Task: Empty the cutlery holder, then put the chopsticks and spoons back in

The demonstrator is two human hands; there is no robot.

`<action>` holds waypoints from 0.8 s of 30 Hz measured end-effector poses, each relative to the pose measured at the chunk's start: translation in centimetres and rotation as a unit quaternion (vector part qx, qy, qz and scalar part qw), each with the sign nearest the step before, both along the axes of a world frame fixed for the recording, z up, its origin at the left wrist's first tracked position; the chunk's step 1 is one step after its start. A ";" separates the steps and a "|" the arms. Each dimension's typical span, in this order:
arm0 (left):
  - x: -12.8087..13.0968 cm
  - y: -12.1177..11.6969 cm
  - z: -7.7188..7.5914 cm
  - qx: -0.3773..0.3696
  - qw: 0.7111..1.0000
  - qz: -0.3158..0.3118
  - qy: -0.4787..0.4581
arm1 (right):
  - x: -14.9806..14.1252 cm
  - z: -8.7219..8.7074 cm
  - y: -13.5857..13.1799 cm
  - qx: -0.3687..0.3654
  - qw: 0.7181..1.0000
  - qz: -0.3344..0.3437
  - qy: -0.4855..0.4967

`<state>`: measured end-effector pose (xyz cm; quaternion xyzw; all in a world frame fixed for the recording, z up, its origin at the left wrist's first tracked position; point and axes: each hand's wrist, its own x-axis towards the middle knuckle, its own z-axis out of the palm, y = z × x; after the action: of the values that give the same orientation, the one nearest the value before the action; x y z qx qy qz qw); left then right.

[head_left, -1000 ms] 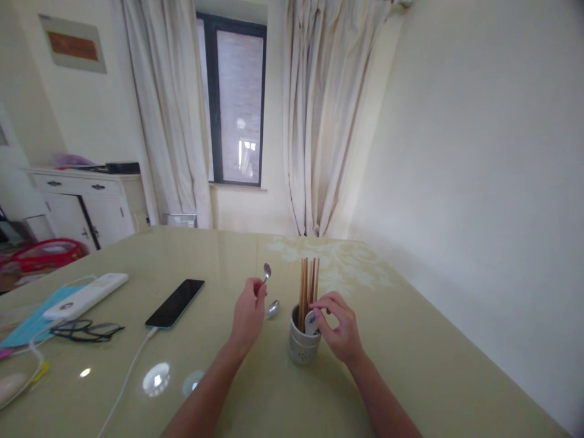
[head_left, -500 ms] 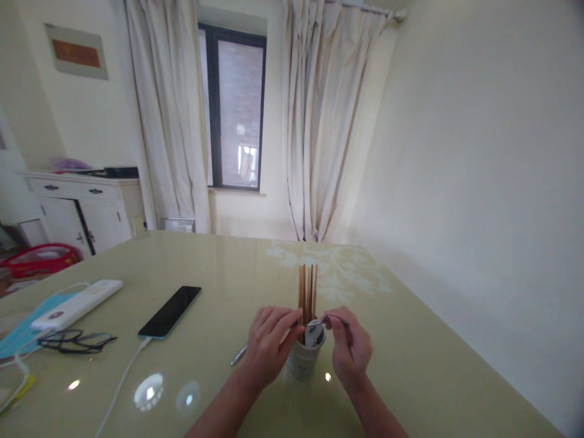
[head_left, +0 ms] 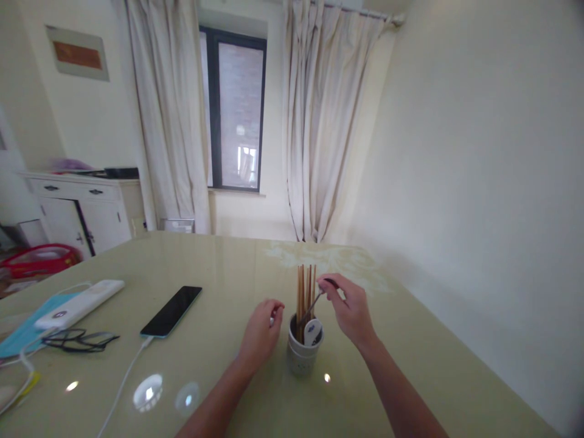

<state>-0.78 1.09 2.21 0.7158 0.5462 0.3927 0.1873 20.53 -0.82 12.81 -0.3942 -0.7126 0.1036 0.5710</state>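
A white perforated cup (head_left: 301,359) stands on the pale green table (head_left: 410,365), holding several wooden chopsticks (head_left: 302,292) and a white ceramic spoon (head_left: 312,333). My right hand (head_left: 347,310) is just right of and above the cup, pinching the handle of a metal spoon (head_left: 312,305) that slants down into the cup. My left hand (head_left: 260,331) rests on the table left of the cup, fingers curled shut. A small pale glint shows at its fingertips, and I cannot make out what it is.
A dark phone (head_left: 171,311) with a white cable (head_left: 123,383) lies to the left. Farther left are a white remote (head_left: 77,304), black glasses (head_left: 77,339) and a blue mask (head_left: 18,340). A wall runs along the right, with a white cabinet (head_left: 86,207) at the back left.
The metal spoon passed from my left hand to my right, which now lifts its handle over the cup. My left hand drew back onto the table, covering where a second spoon lay.
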 end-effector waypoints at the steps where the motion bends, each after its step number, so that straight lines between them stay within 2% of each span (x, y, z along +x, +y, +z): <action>1: -0.4 0.1 -0.2 0.008 0.997 0.035 0.067 | -0.7 -0.2 0.1 -0.016 1.000 0.020 -0.017; 4: -1.6 0.4 -0.9 -0.015 0.972 0.104 0.209 | -2.3 -1.5 0.1 -0.052 0.997 0.038 -0.041; 6: -2.1 0.7 -1.5 -0.044 0.967 0.110 0.227 | -2.8 -2.3 0.0 -0.068 0.996 0.034 -0.052; 10: -2.6 1.6 -2.0 -0.086 0.979 0.087 0.165 | -2.9 -3.1 -0.3 -0.067 0.995 0.017 -0.067; 13: -2.7 2.0 -1.3 -0.078 0.992 0.077 0.061 | -2.7 -3.3 -0.4 -0.043 0.997 -0.018 -0.068; 16: -2.6 1.7 0.0 -0.017 0.992 0.091 -0.089 | -2.3 -3.5 -0.5 -0.020 0.996 -0.049 -0.068; 19: -2.5 0.9 1.0 0.106 0.962 0.121 -0.219 | -2.2 -3.2 -0.9 0.006 0.997 -0.061 -0.052; 21: -2.3 0.2 1.3 0.215 0.938 0.125 -0.242 | -2.4 -2.6 -1.4 0.021 0.998 -0.036 -0.050; 24: -1.8 -0.9 1.4 0.332 0.919 0.057 -0.206 | -3.4 -1.4 -2.2 0.023 0.996 0.050 -0.073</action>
<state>-2.54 0.17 3.63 0.6079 0.3734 0.7003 0.0246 17.15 -2.98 11.38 -0.3514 -0.7734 0.0859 0.5205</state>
